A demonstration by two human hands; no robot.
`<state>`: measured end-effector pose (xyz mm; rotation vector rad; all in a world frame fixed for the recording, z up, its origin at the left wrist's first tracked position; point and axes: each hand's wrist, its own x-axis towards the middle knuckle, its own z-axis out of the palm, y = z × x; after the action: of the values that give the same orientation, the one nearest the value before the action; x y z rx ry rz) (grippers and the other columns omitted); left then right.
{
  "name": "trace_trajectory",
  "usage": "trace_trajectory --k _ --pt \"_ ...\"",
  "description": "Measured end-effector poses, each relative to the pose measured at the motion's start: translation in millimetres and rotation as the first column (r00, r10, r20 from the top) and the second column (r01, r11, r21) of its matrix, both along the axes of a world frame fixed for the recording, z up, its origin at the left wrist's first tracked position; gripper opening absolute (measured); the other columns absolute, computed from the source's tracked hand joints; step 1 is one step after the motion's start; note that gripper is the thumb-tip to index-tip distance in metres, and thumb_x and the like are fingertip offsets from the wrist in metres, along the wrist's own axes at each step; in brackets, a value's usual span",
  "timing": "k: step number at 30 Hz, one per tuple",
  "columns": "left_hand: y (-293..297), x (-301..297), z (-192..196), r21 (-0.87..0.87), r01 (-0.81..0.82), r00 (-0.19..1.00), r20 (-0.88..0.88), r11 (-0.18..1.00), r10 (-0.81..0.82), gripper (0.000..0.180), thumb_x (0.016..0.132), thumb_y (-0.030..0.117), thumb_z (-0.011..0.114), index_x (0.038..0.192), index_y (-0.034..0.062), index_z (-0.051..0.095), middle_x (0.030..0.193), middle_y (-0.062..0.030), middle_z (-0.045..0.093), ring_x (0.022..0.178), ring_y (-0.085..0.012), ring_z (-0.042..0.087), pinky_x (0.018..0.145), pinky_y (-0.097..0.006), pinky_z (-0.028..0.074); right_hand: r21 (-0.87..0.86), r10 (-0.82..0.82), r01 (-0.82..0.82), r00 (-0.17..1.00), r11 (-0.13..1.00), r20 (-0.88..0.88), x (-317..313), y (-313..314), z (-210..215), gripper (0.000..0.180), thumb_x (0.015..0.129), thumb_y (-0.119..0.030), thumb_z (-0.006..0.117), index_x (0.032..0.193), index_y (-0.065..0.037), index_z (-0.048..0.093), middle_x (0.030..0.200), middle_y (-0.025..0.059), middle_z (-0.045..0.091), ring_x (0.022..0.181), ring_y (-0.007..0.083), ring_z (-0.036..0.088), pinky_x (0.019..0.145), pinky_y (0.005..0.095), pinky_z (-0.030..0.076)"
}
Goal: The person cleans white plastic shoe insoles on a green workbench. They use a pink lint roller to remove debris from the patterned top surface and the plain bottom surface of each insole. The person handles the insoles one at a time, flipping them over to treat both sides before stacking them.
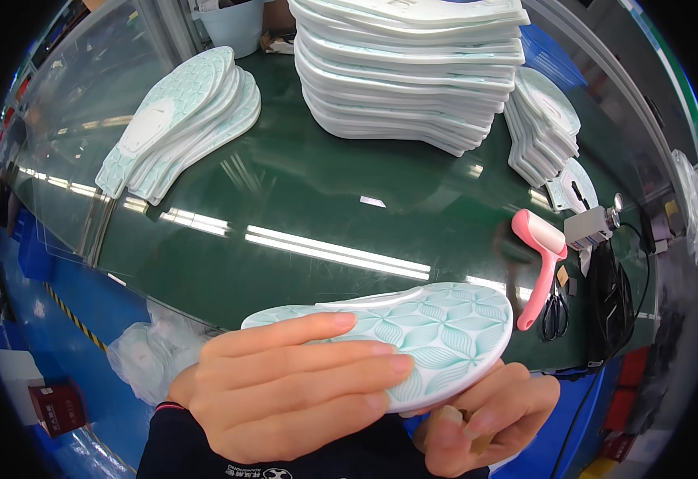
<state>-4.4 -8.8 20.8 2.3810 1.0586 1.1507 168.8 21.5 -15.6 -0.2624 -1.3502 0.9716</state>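
Note:
A white insole [452, 327] with a teal leaf pattern lies slanted in front of my body, at the near edge of the table. My left hand [293, 383] rests flat across its patterned face, fingers stretched out and side by side; its thumb is hidden. By the insole's lower right edge, my right hand [484, 415] is closed, with the fingers curled toward the thumb. Something small and brownish shows between those fingers, too little to name. The insole's underside is out of sight.
A tall stack of insoles [405, 80] stands at the back, with smaller piles at left [181, 120] and right [540, 120]. A pink-handled lint roller [540, 263], black scissors [555, 315] and a grey metal device [591, 227] lie on the green table [301, 199] at right.

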Motion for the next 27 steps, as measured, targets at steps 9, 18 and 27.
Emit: trace_trajectory --k 9,18,27 --pt "-1.9 3.2 -5.1 0.063 0.011 1.0 -0.018 0.998 -0.01 0.021 0.078 0.003 0.056 0.097 0.0031 0.047 0.101 -0.0163 0.061 0.092 -0.0269 0.06 0.084 -0.041 0.045 0.142 0.126 -0.198 0.906 0.97 0.404 28.6 10.5 4.6 0.022 0.07 0.009 0.061 0.085 -0.001 0.047 0.072 0.0121 0.053 0.058 0.017 0.054 0.058 0.025 0.047" --pt "0.5 -11.9 -16.8 -0.009 0.087 0.996 -0.001 0.996 -0.087 0.047 0.065 0.0 0.068 0.105 0.0037 0.043 0.103 -0.0173 0.059 0.093 -0.0278 0.06 0.097 -0.05 0.029 -0.215 -0.507 0.543 0.838 0.812 0.204 17.4 17.1 0.4 0.02 0.072 0.008 0.048 0.086 -0.001 0.037 0.067 0.0062 0.042 0.043 0.012 0.047 0.038 0.0223 0.041" --pt "-0.2 -12.8 -16.0 0.036 0.083 0.996 0.02 0.996 -0.084 0.046 0.066 -0.004 0.065 0.106 0.0041 0.044 0.095 -0.018 0.061 0.087 -0.0287 0.062 0.093 -0.048 0.036 -0.124 -0.309 0.309 0.951 0.943 0.02 3.7 -3.8 5.1 0.014 0.087 -0.011 0.042 0.084 -0.003 0.031 0.058 0.0078 0.036 0.034 0.013 0.036 0.026 0.0221 0.036"
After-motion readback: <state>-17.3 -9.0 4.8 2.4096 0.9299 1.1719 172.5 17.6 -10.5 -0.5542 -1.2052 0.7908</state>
